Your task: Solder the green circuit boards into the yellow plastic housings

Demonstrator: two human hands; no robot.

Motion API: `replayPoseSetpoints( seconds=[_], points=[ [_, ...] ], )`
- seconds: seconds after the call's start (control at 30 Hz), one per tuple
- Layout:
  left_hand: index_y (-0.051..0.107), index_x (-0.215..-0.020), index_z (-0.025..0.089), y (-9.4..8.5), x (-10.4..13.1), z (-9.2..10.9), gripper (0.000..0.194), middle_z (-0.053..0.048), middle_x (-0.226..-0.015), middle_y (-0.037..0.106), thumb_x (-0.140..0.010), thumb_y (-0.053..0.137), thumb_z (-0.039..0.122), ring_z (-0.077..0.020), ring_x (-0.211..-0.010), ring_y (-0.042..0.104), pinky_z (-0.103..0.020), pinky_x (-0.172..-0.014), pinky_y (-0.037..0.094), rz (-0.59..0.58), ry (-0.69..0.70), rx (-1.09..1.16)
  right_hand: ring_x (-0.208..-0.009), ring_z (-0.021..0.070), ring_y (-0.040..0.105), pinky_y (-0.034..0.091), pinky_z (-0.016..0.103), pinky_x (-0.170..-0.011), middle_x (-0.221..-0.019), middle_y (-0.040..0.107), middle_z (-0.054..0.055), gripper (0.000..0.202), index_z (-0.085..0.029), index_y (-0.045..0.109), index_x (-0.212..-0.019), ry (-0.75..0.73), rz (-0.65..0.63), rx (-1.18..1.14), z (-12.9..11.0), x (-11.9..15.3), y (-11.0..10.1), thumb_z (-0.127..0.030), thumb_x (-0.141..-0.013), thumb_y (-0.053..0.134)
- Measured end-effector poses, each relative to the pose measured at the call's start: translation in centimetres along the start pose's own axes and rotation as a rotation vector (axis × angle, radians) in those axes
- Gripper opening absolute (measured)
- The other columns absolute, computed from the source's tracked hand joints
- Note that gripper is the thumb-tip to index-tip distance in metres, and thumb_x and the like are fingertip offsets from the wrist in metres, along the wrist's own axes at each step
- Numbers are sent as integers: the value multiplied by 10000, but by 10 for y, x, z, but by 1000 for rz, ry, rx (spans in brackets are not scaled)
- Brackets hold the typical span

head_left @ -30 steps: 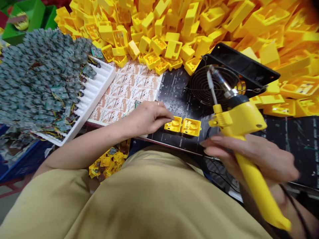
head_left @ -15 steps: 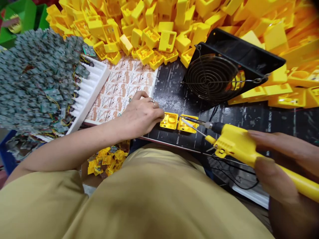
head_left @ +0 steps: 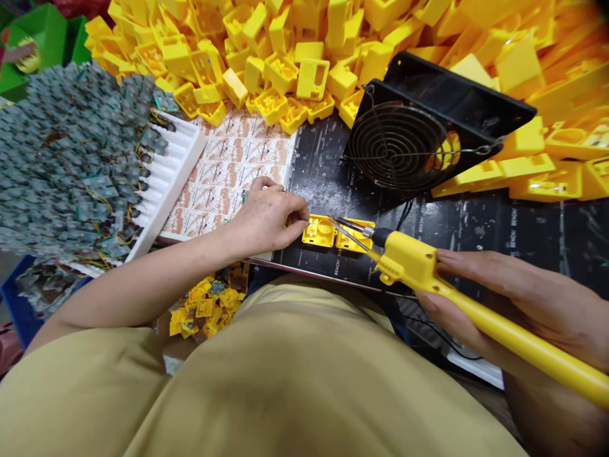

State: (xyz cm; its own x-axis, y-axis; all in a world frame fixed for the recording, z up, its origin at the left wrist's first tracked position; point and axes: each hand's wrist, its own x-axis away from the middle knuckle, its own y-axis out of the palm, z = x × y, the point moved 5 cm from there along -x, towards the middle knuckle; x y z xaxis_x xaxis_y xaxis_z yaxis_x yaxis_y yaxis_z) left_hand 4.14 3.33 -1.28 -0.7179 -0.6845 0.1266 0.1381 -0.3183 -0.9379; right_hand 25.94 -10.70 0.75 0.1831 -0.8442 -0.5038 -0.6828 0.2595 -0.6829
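Note:
My right hand [head_left: 537, 295] grips a yellow soldering iron [head_left: 412, 257] with a thin feed tube beside its barrel. The iron's tip is over two small open yellow plastic cases lying side by side, close to where they meet. The left case [head_left: 318, 231] shows a round speaker grille inside; the right case [head_left: 352, 238] is partly covered by the iron. At the left case's edge, my left hand [head_left: 273, 216] is closed, thumb and forefinger pinched together. What they hold, if anything, is hidden. A small green edge [head_left: 245, 195] shows behind this hand.
A black fan [head_left: 404, 152] with a wire guard stands behind the cases. Yellow cases [head_left: 314, 79] are heaped along the back. Grey circuit assemblies [head_left: 71, 171] with wires fill a white foam tray [head_left: 178, 171] at left. A printed sheet [head_left: 219, 165] lies beside it. More yellow parts [head_left: 207, 308] sit below the bench.
The soldering iron has moved left, its tip now nearer the left case. My left hand has shifted slightly left and turned, its thumb and forefinger now showing.

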Motion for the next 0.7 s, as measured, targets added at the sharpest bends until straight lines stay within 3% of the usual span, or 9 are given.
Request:
replayPoseSetpoints(
  seconds=[0.1, 0.2, 0.33, 0.47, 0.57, 0.7],
  points=[
    [707, -774, 198, -1, 0, -1, 189, 15, -696, 713, -801, 535, 272, -143, -700, 589, -430, -970, 312, 19, -7, 52, -752, 144, 696, 573, 231, -628, -968, 728, 34, 632, -277, 474, -1411, -58, -12, 28, -5, -3, 2, -209, -832, 716],
    [703, -745, 193, 0, -1, -1, 194, 9, -668, 699, -782, 529, 271, -149, -686, 580, -430, -962, 323, 23, -18, 36, -774, 130, 688, 569, 217, -688, -908, 719, 37, 545, -243, 497, -1379, -72, -52, 2, -6, -6, 8, -215, -866, 681],
    [707, -756, 188, 3, -5, 2, 209, -4, -668, 691, -763, 515, 271, -169, -699, 587, -434, -946, 345, 20, 1, -6, -785, 105, 670, 565, 192, -749, -807, 683, 23, 294, -187, 590, -1124, -105, -58, -93, -11, -12, 10, -166, -850, 695],
    [707, -763, 185, 3, -8, 5, 212, -18, -696, 705, -750, 509, 258, -191, -741, 606, -442, -944, 346, 1, 5, -51, -720, 89, 664, 573, 174, -698, -791, 678, 18, 86, -193, 589, -941, -175, -127, -58, -17, -20, 12, -238, -899, 650],
    [699, -744, 185, 3, -10, 6, 204, -20, -699, 706, -745, 507, 254, -194, -744, 606, -442, -939, 345, -13, 8, -67, -711, 96, 671, 590, 196, -714, -767, 682, 13, 76, -198, 582, -885, -181, -133, 5, -18, -25, 15, -254, -922, 618],
    [691, -720, 189, 3, -12, 7, 199, -18, -700, 709, -742, 505, 256, -194, -746, 608, -446, -942, 346, -19, 19, -81, -714, 106, 680, 603, 211, -719, -785, 705, -12, 132, -212, 617, -891, -291, -73, 30, -23, -25, 13, -225, -829, 732]
  ],
)
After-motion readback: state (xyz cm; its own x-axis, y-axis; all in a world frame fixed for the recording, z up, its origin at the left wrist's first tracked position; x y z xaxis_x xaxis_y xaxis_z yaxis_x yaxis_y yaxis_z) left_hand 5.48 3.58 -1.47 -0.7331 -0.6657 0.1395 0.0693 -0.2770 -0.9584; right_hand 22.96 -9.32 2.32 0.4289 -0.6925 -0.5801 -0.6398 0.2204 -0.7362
